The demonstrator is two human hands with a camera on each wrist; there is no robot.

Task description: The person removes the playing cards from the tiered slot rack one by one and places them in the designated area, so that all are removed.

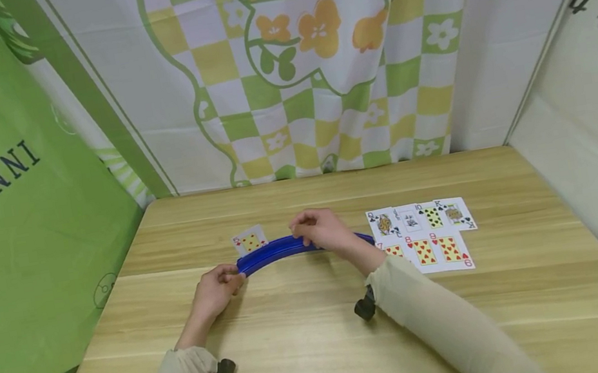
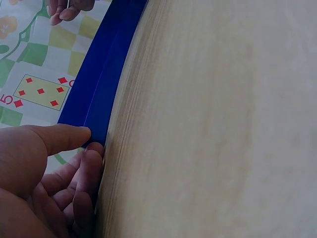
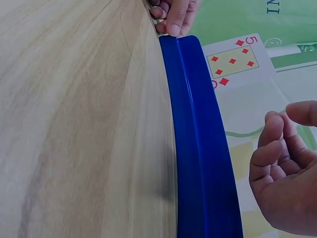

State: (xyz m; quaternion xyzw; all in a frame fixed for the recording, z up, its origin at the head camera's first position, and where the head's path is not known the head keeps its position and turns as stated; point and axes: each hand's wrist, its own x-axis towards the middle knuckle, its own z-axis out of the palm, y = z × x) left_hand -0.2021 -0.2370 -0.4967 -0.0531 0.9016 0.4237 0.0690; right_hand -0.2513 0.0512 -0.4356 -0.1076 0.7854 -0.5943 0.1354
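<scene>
A curved blue playing card holder (image 1: 277, 252) lies on the table, with a five of diamonds (image 1: 250, 240) standing in it near its left end. My left hand (image 1: 217, 291) pinches that left end, thumb on top and fingers at the edge, as the left wrist view shows. Above the middle of the holder is my right hand (image 1: 322, 230). Its fingers are loosely curled, the thumb is apart from the index finger, and nothing shows between them in the right wrist view (image 3: 285, 166). The right hand and forearm hide part of the holder's right half.
Right of the holder lie two overlapping rows of cards. The back row has a queen, a jack, a ten (image 1: 432, 217) and a king (image 1: 455, 214). In front are a seven, an eight (image 1: 424, 251) and a nine of hearts (image 1: 450, 248). Curtains (image 1: 322, 111) hang behind the wooden table (image 1: 302, 355).
</scene>
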